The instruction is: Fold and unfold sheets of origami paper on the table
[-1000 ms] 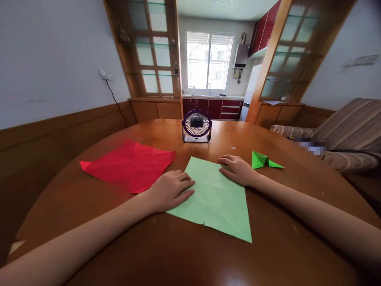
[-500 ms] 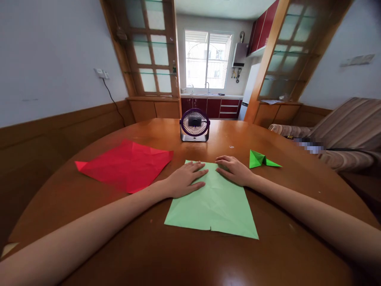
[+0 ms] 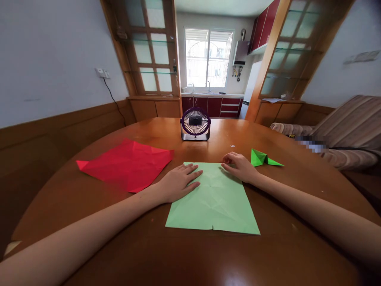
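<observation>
Grip: left hand (image 3: pixel 178 182) flat on green sheet (image 3: pixel 212 200) | right hand (image 3: pixel 239 167) pinching far edge | sheet: light, floppy, creased; take at corners

The brown surface (image 3: pixel 190 254) at 6 o'clock is bare, so a hand can slide there. A red paper (image 3: pixel 126 163) lies flat at 10 o'clock. A small fan (image 3: pixel 195 124) stands up at 12 o'clock. A folded green shape (image 3: pixel 263 159) sits at 2 o'clock.

A pixelated blur (image 3: pixel 311 143) hides something on the striped sofa (image 3: pixel 351 131).
</observation>
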Tool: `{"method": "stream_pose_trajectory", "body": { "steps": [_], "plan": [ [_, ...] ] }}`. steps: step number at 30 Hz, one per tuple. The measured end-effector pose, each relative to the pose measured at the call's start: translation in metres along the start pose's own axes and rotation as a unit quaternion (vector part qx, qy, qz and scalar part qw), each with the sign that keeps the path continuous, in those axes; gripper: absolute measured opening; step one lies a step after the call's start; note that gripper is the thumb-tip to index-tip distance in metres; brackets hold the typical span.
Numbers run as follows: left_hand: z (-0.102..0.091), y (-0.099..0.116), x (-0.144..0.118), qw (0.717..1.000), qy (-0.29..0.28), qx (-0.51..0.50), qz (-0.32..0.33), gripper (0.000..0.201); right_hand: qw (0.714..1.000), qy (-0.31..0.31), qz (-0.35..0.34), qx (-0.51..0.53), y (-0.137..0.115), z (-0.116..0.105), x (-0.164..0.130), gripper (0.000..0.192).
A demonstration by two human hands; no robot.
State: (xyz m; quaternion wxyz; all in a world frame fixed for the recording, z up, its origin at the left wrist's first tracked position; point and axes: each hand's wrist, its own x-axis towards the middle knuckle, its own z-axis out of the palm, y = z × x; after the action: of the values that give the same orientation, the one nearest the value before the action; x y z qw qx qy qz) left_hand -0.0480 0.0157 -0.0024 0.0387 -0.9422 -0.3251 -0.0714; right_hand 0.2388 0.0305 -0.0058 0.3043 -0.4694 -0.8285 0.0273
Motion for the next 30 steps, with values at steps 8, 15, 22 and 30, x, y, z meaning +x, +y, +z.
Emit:
{"method": "stream_pose_trajectory", "body": {
  "steps": [8,15,22,30],
  "plan": [
    [-0.003,0.002,-0.001,0.999,-0.010,0.024,-0.033,0.056,0.995,0.044,0.062,0.057,0.003,0.000,-0.001,0.027],
    [-0.003,0.000,-0.003,0.998,-0.005,0.049,-0.034,0.053,0.986,0.028,0.123,0.107,0.012,0.000,0.001,0.025],
    [0.000,-0.003,-0.006,0.997,0.024,0.067,-0.031,0.050,0.965,0.016,0.120,0.231,0.011,0.002,0.001,0.026],
    [-0.001,-0.001,-0.006,0.996,0.075,0.038,-0.018,0.039,0.912,-0.046,0.064,0.403,-0.007,-0.001,-0.005,0.027]
  ]
}}
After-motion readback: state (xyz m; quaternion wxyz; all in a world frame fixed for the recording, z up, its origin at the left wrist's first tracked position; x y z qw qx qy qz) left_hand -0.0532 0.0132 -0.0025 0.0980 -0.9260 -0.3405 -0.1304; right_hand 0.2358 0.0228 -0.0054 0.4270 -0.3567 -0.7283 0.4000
